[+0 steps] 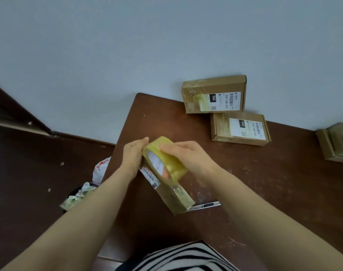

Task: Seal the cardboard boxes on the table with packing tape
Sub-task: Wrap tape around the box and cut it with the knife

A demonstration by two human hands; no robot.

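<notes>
A roll of yellowish packing tape (167, 159) sits on top of a small cardboard box (174, 196) near the table's left edge. My right hand (188, 155) grips the roll from the right, fingers curled over its rim. My left hand (133, 153) holds the box's far left end, thumb by the roll. The box has a printed label along its left side and glossy tape on its near end. Two more labelled boxes lie at the back: one (213, 94) against the wall, one (240, 129) in front of it.
A utility knife (205, 205) lies on the brown table (264, 182) just right of the held box. Another cardboard box (336, 141) sits at the right edge. Below the table's left edge stands a bin with crumpled bags (82, 190).
</notes>
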